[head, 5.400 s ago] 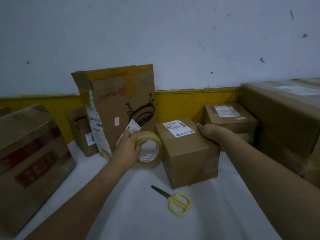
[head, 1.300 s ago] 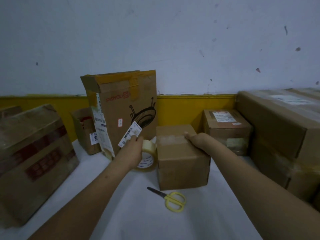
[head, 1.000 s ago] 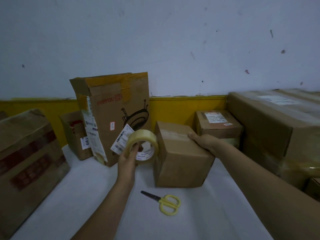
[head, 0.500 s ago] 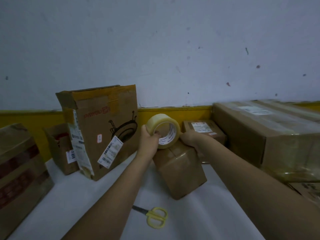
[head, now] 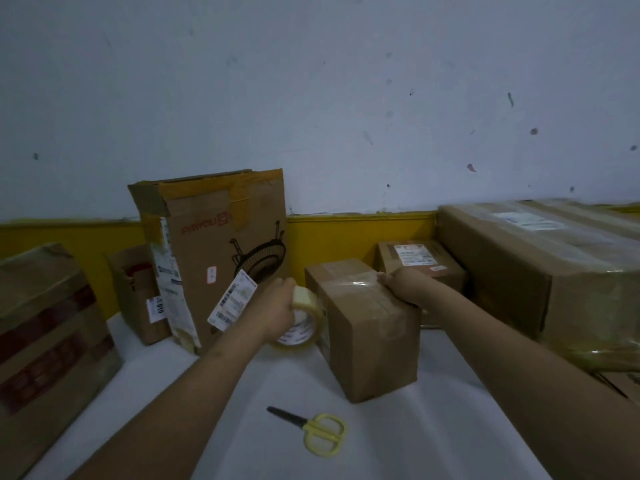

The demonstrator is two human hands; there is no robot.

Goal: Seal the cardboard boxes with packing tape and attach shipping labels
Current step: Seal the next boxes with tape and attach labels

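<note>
A: Small brown cardboard box point(head: 367, 327): on white table point(head: 398, 441), fresh clear strip across top; half a second ago the roll sat above it.

B: Hands?

A: Left hand point(head: 277, 306) grips clear tape roll point(head: 306, 320) beside box; right hand point(head: 401, 284) clamps top edge. Cutting looks next; yellow scissors point(head: 311, 431) lie near.

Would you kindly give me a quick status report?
Left hand grips tape roll. Right hand holds small box. Scissors lie in front.
</note>
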